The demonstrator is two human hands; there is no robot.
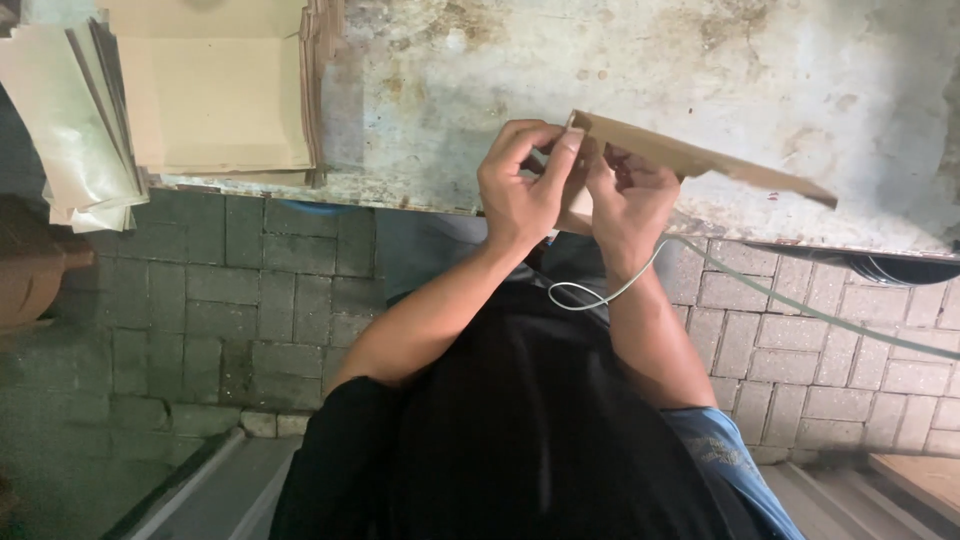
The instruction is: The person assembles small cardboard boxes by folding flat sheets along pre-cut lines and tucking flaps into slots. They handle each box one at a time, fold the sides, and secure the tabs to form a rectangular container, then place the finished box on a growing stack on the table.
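Both my hands meet at the near edge of a worn, stained white table (600, 70). My left hand (520, 185) pinches the corner of a flat brown paper bag (700, 160) between thumb and forefinger. My right hand (625, 200) grips the same end of the bag from below. The bag lies edge-on and stretches to the right over the table's edge. A thin pale cord (600, 293) loops down from under my hands and runs off to the right.
A stack of flat brown paper sheets (215, 85) sits at the table's left end, with pale folded sheets (70, 120) hanging off beside it. Grey paving bricks (240, 300) cover the ground below. A wooden board (925, 480) shows at bottom right.
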